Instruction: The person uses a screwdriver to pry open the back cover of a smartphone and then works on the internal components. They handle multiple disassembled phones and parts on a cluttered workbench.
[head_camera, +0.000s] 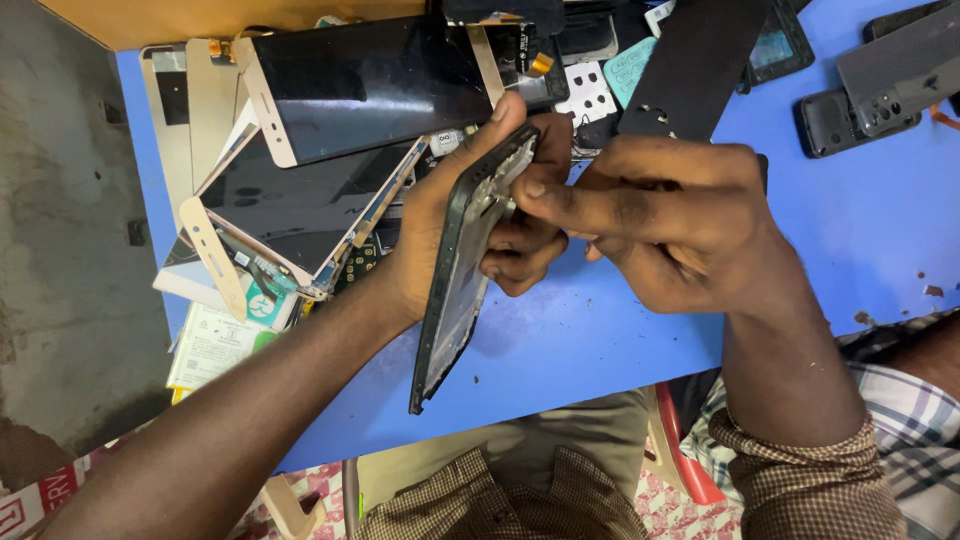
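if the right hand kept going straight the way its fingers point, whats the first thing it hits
The right hand points leftward, its fingertips already at the upper edge of the dark phone frame that the left hand holds edge-on. So the frame comes first, probably with the left palm right behind it.

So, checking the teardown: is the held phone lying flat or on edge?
On edge: the left hand holds the phone frame above the blue table.

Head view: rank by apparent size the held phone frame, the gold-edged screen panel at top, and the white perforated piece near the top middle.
1. Gold-edged screen panel, largest.
2. Held phone frame, gripped edge-on by the left hand; it is nearer the camera and foreshortened, so its place against the panel is unsure.
3. White perforated piece, clearly smallest.
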